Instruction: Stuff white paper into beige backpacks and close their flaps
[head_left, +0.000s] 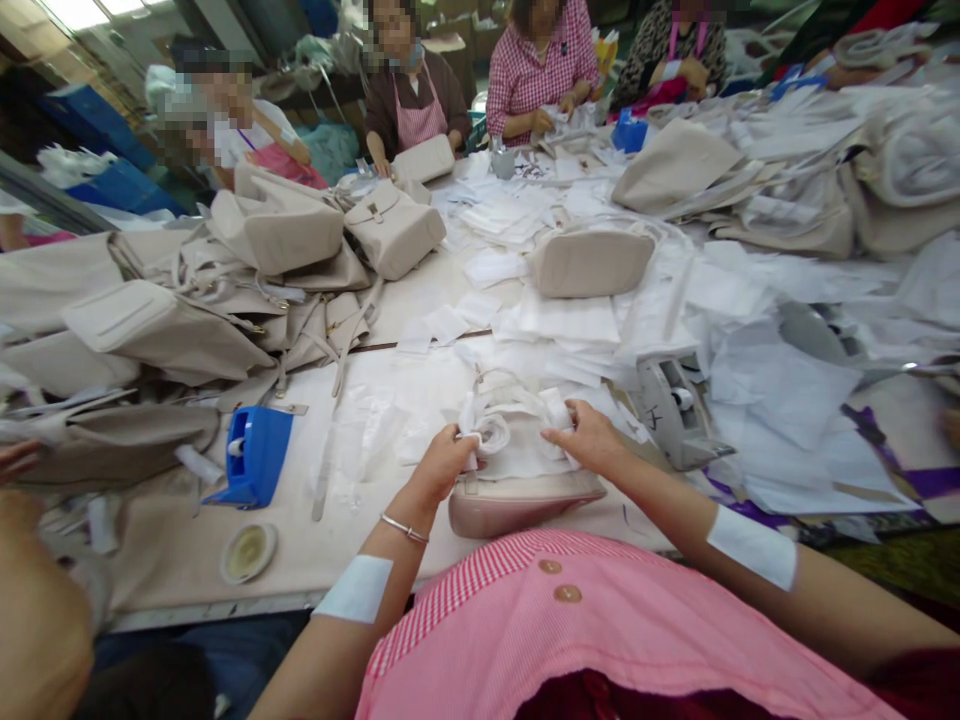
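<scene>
A beige bag (517, 503) lies on the table right in front of me, its base toward my apron. White wrapping (525, 455) and a rolled white strip cover its handle and upper side. My left hand (455, 455) is closed on the wrapping at the left end, beside the roll. On the right end, my right hand (589, 437) pinches the white wrapping between thumb and fingers. Thin straps arch up between the two hands.
A blue tape dispenser (259, 455) and a small round dish (249, 553) stand at left, a grey dispenser (675, 410) at right. Beige bags (165, 325) pile up at left. White sheets (780, 400) spread at right. Several people work across the table; another person's arm (37, 600) reaches in at left.
</scene>
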